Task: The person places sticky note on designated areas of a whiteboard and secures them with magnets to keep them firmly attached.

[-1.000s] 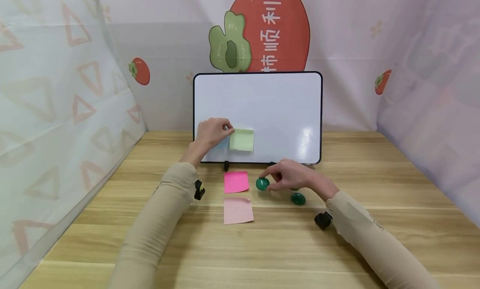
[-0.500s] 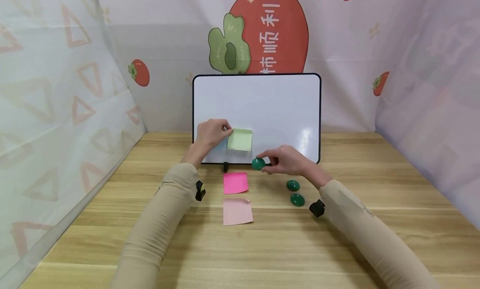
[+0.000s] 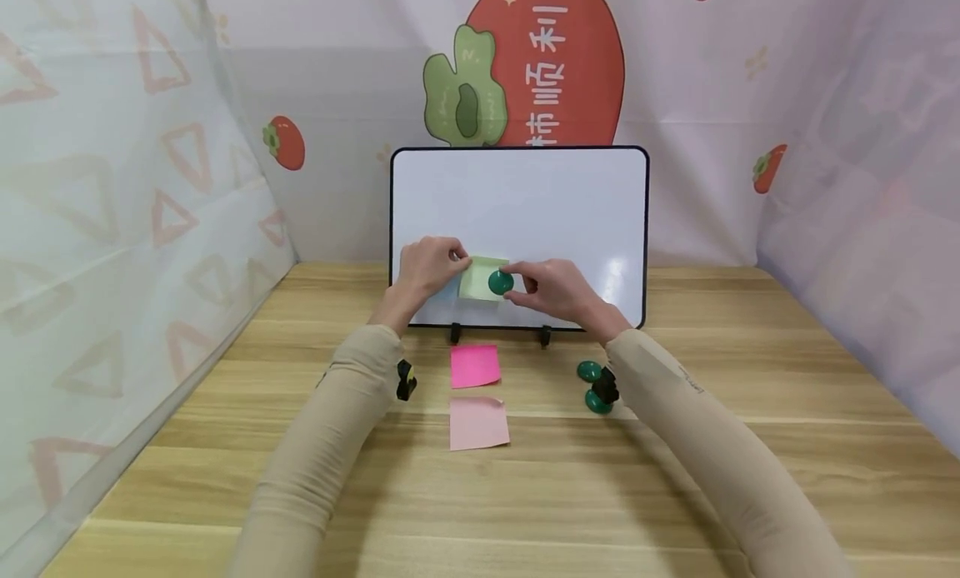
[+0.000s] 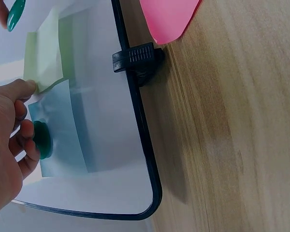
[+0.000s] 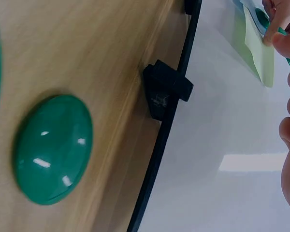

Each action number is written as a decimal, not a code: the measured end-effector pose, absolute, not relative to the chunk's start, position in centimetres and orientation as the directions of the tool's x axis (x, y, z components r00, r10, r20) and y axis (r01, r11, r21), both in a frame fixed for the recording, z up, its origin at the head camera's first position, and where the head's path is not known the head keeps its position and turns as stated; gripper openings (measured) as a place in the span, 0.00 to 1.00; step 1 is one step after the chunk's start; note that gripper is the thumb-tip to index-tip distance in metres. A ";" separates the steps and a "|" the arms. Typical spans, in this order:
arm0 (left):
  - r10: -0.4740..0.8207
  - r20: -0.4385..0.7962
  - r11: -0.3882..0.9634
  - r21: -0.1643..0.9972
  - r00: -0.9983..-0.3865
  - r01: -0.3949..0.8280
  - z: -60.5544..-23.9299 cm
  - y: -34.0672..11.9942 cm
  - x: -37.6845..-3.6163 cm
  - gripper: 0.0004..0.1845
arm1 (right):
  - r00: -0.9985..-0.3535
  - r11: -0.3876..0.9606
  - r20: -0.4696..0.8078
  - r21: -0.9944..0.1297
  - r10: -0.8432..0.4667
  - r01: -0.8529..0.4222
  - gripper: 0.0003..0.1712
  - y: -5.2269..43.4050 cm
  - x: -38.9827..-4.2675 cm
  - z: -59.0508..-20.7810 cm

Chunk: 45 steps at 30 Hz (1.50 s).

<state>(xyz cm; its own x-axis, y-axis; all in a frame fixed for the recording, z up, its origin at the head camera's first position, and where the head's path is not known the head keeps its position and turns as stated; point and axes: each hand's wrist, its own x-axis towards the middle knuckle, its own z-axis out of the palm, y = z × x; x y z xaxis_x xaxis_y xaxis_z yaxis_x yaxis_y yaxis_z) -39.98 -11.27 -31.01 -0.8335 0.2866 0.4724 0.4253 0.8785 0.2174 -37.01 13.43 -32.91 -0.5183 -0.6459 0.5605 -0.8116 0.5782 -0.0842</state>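
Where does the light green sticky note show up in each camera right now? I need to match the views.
Head: light green sticky note on the lower whiteboard, between both hands.
Left wrist: upper left, corner held by the left hand.
Right wrist: top right edge, beside the right hand.
Shared landmark: whiteboard's black frame.

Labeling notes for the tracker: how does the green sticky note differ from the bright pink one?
The green sticky note is pale green and sits upright against the whiteboard; the bright pink sticky note lies flat on the table. The green one is pinched by the left hand, with the right hand bringing a green magnet onto it; the pink one is untouched. Both are square, about equal in size.
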 end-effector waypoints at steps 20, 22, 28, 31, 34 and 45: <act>0.281 0.437 0.886 0.224 -0.855 0.406 -30.7 -11.3 -40.2 0.10 | -0.595 0.686 0.576 -0.081 -0.561 -0.724 0.24 11.0 -39.7 -32.0; 0.279 0.430 0.888 0.224 -0.859 0.401 -30.7 -11.3 -40.2 0.10 | -0.603 0.691 0.573 -0.086 -0.555 -0.718 0.24 10.9 -39.9 -32.0; 0.280 0.423 0.888 0.227 -0.862 0.400 -30.7 -11.3 -40.2 0.10 | -0.626 0.703 0.559 -0.104 -0.544 -0.704 0.24 10.7 -40.3 -32.2; 0.284 0.425 0.886 0.227 -0.860 0.404 -30.7 -11.3 -40.2 0.10 | -0.638 0.709 0.554 -0.117 -0.535 -0.695 0.23 10.5 -40.5 -32.2; 0.284 0.428 0.886 0.225 -0.858 0.406 -30.7 -11.3 -40.1 0.09 | -0.647 0.718 0.558 -0.125 -0.520 -0.685 0.23 10.2 -40.5 -32.2; 0.275 0.436 0.891 0.219 -0.857 0.397 -30.9 -11.3 -40.1 0.10 | -0.704 0.774 0.531 -0.134 -0.472 -0.619 0.23 9.8 -40.2 -32.1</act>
